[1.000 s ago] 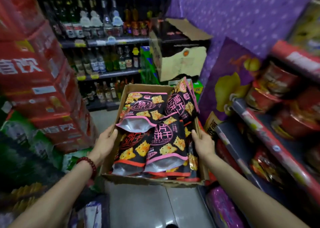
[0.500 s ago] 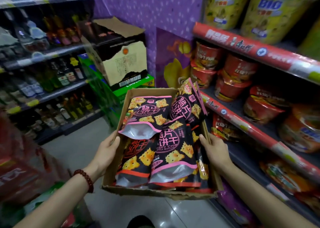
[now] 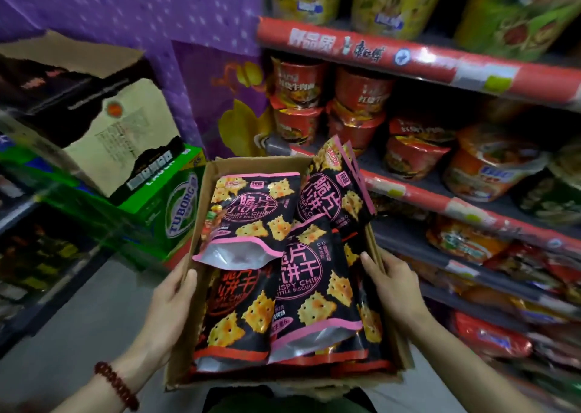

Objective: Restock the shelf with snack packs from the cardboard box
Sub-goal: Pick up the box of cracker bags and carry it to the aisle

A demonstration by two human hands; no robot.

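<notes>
Meanwhile, a person is carrying the cardboard box level beside the shelf, the left hand and right hand each gripping a side wall, likely to keep the load steady. Inside, the snack packs are lying mostly flat, long axes running away from the body, tops pointing outward.

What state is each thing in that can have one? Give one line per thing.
Cardboard box: open-topped, held up.
Snack packs: sealed, lying overlapped in the box.
Left hand: gripping box's left wall.
Right hand: gripping box's right wall.
Noodle cups: sealed, stacked on shelf.
</notes>
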